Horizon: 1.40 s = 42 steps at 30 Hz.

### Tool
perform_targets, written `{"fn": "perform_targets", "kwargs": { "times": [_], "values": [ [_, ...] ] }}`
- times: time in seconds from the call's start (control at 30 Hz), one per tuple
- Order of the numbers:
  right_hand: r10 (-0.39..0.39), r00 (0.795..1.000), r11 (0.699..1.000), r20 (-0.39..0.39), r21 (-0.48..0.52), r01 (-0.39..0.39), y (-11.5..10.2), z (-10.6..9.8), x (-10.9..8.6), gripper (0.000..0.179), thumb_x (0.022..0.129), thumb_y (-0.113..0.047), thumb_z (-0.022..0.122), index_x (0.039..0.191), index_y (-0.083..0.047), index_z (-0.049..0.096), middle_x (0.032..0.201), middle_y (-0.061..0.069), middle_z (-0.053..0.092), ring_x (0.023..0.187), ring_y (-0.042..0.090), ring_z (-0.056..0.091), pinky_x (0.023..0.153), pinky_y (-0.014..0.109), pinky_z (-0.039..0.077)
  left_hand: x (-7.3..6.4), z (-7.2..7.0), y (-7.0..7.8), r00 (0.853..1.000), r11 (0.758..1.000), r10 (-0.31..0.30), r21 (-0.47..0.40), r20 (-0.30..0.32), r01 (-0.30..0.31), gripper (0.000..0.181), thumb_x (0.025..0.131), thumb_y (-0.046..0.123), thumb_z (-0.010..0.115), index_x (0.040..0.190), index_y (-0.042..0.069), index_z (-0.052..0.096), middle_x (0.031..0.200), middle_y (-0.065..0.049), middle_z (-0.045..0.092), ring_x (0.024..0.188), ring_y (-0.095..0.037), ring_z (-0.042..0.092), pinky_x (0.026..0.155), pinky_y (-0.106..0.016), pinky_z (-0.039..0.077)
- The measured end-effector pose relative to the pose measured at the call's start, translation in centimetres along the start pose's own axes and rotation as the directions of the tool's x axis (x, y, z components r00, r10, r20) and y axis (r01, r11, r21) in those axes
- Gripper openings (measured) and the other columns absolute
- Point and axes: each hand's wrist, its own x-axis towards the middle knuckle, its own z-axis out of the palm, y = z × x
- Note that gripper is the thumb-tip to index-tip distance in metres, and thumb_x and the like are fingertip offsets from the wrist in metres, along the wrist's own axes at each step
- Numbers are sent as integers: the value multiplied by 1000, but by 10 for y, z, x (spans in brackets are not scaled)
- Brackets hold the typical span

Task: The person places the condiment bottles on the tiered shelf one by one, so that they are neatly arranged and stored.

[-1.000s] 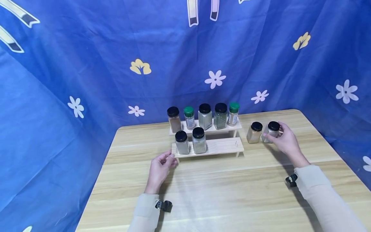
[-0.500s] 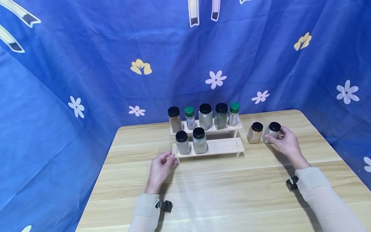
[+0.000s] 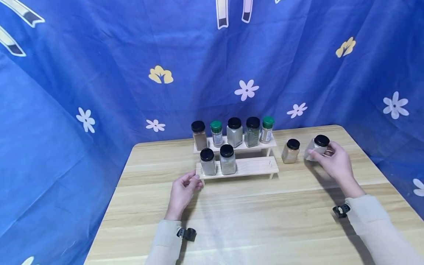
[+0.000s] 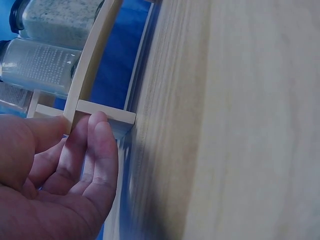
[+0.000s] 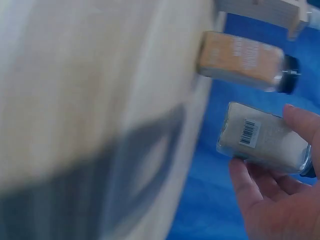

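My right hand (image 3: 339,165) grips a square clear spice jar (image 3: 316,149) with a black lid and pale contents, thumb on one side and fingers on the other. In the right wrist view the jar (image 5: 265,137) shows a barcode label, its base apart from the table's edge. Beside it a tan-filled spice jar (image 3: 290,155) stands on the table. My left hand (image 3: 182,193) pinches the left end of the front wooden shelf (image 3: 253,167), thumb above and fingers below in the left wrist view. Two black-lidded jars (image 3: 228,163) stand on this shelf's left half.
Behind, a second wooden shelf (image 3: 239,145) bears several jars, black-lidded ones such as the green-filled jar (image 3: 252,136) and two green-lidded shakers (image 3: 266,134). A blue patterned cloth (image 3: 198,92) hangs behind and beside the wooden table (image 3: 258,221).
The right hand has moved right and slightly up with the pale jar, which now leans a little and stands farther from the tan-filled jar. The left hand stays at the shelf end.
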Motion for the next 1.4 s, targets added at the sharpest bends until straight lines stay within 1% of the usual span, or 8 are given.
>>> {"fn": "perform_targets", "kwargs": {
  "times": [0.13, 0.23, 0.33, 0.43, 0.63, 0.73, 1.1, 1.4],
  "values": [
    [-22, 999, 998, -34, 57, 24, -16, -8, -2, 59, 90, -38, 85, 133, -3, 63, 112, -3, 74, 89, -20, 57, 79, -4, 52, 0, -1, 1, 1000, 1000, -4, -1, -2, 4, 38, 104, 5, 64, 140, -6, 61, 121, -29, 74, 92, -25, 79, 84, -27, 70],
    [-45, 997, 995, -70, 82, 51, -31, -12, -5, 55, 88, -37, 87, 129, -7, 65, 98, -30, 64, 88, -19, 60, 79, -3, 54, 0, -1, 1, 1000, 1000, -2, 0, 3, 2, 38, 104, 6, 64, 140, -6, 61, 121, -29, 74, 93, -26, 79, 84, -27, 70],
    [-71, 993, 994, -95, 74, 78, -47, -11, -8, 54, 86, -37, 89, 126, -9, 67, 92, -38, 59, 85, -20, 62, 77, -3, 55, 1, -1, 0, 1000, 1000, -2, -1, 5, 2, 38, 104, 6, 64, 141, -5, 61, 122, -29, 74, 93, -26, 79, 84, -27, 70],
    [-96, 991, 991, -89, 86, 104, -62, -6, -13, 55, 85, -35, 90, 127, -7, 68, 95, -30, 64, 86, -18, 63, 77, -1, 57, 1, -1, 0, 1000, 1000, -5, 1, 0, 5, 38, 104, 5, 63, 141, -5, 61, 122, -29, 73, 92, -24, 79, 84, -26, 70],
    [-156, 987, 977, -44, 140, 161, -88, 15, -24, 59, 85, -28, 90, 131, -1, 66, 115, 16, 75, 89, -14, 64, 80, 2, 59, 1, -1, -1, 1000, 1000, 0, 4, -2, 0, 37, 104, 3, 62, 140, -7, 61, 124, -30, 72, 91, -23, 79, 84, -27, 70],
    [-174, 985, 973, -13, 150, 174, -97, 28, -29, 56, 86, -29, 90, 129, -1, 67, 117, 23, 75, 89, -11, 65, 80, 2, 59, 2, -1, 0, 1000, 1000, -1, 4, -4, 1, 37, 104, 3, 63, 140, -7, 61, 124, -30, 72, 91, -23, 79, 84, -27, 70],
    [-225, 970, 957, 96, 207, 202, -116, 86, -46, 51, 82, -30, 93, 121, -7, 69, 112, 14, 78, 104, 25, 75, 83, 15, 66, -1, -1, 1, 1000, 1000, -16, 13, 1, 16, 38, 105, 8, 64, 140, -5, 62, 125, -29, 73, 94, -26, 79, 84, -28, 70],
    [-270, 950, 954, 155, 178, 242, -124, 121, -54, 56, 79, -35, 95, 123, -11, 70, 112, 12, 79, 102, 26, 78, 85, 34, 70, -1, -1, 1, 1000, 1000, -4, 3, 3, 4, 38, 104, 6, 64, 140, -5, 61, 125, -30, 72, 93, -27, 79, 84, -28, 70]
  ]
}}
